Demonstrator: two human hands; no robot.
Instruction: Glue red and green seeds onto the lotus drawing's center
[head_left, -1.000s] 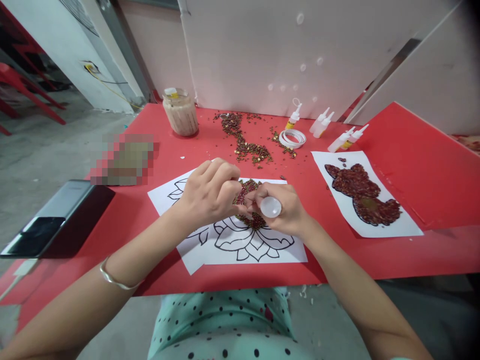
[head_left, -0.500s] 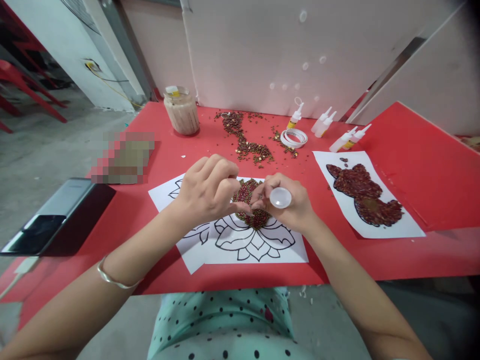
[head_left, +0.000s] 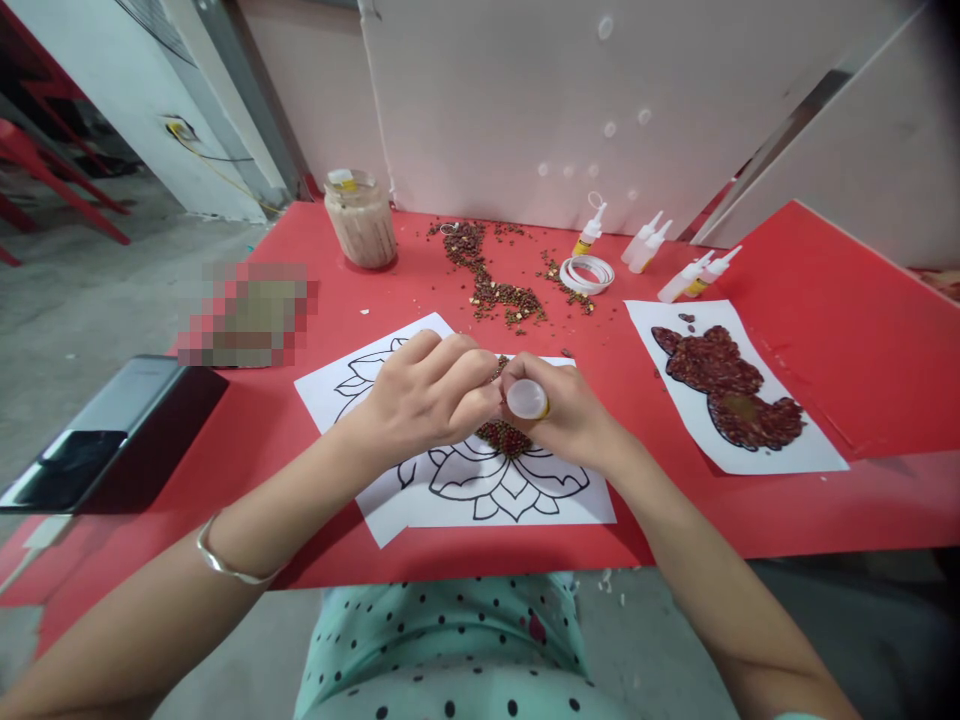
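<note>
My right hand (head_left: 562, 405) is closed round a small glue bottle (head_left: 527, 399), its round whitish base facing up. My left hand (head_left: 435, 390) has its fingers curled in and meets the right hand at the fingertips; what it pinches, if anything, is hidden. Both hands are over a white sheet (head_left: 450, 512) with a black-outlined lotus drawing. Red and green beans (head_left: 506, 438) cover the flower's middle, partly hidden by my hands. Another sheet with a line drawing (head_left: 322, 390) lies under it at the left.
Loose beans (head_left: 510, 300), a tape roll (head_left: 587, 275), glue bottles (head_left: 646, 245) and a jar (head_left: 360, 222) stand or lie at the back of the red table (head_left: 330, 545). A bean-covered picture (head_left: 750, 460) is at the right, a phone (head_left: 75, 465) and a dark box-like object (head_left: 169, 430) at the left.
My left hand has moved right, up to the right hand. The bottle in my right hand has shifted left and tilted, and its base sits closer to the left fingers.
</note>
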